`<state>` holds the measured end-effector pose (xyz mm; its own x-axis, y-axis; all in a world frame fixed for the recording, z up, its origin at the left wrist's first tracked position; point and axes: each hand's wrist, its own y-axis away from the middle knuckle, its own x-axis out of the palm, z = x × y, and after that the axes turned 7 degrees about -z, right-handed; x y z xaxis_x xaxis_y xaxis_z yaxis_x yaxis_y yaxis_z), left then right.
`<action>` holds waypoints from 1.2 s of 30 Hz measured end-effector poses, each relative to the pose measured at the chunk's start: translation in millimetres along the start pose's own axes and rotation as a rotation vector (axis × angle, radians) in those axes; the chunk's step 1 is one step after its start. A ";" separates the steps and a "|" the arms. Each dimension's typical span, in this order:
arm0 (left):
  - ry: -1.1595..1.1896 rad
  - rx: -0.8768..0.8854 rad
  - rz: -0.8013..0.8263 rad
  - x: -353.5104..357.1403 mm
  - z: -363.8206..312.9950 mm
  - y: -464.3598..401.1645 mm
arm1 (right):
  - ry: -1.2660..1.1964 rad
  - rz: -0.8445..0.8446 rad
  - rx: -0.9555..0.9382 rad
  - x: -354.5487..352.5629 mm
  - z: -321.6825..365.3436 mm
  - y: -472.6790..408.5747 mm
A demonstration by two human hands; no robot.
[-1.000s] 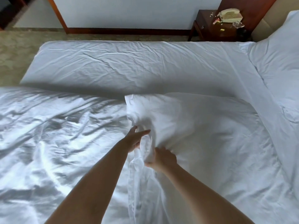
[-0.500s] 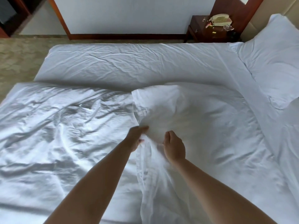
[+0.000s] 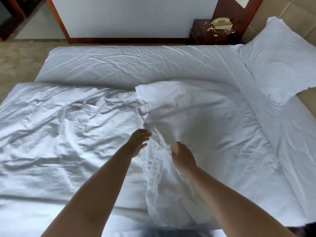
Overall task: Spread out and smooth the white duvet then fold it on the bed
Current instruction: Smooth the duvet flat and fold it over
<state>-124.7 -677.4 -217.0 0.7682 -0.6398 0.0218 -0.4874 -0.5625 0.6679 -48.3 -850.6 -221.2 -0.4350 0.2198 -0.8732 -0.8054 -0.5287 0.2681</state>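
Both bare forearms reach forward from bottom of view, converging toward centre. Left hand palm down, fingers loosely spread, tips touching white fabric. Right hand back up, fingers curled, pinching a fold of fabric. Hands near each other, not touching.

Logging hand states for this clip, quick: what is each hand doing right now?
Left hand: open, fingers spread, touching the edge of the duvet.
Right hand: fingers curled, gripping a bunch of the duvet.
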 end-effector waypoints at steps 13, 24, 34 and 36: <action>-0.504 0.194 -0.409 20.5 60.7 35.1 | -0.024 -0.169 -0.093 18.5 -25.2 41.4; -1.037 0.173 -0.463 -12.3 82.7 63.4 | 0.205 -0.034 -0.178 4.0 -21.5 40.8; -0.439 0.010 0.237 141.8 45.4 11.7 | 0.265 0.165 0.389 11.3 -91.6 26.1; -0.643 -0.016 0.314 158.7 59.8 -5.0 | 0.262 0.152 0.392 19.4 -102.9 20.6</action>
<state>-25.3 -807.5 -261.4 0.1934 -0.9550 -0.2249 -0.6356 -0.2966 0.7128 -32.0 -941.5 -274.6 -0.4842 -0.0762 -0.8716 -0.8532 -0.1798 0.4897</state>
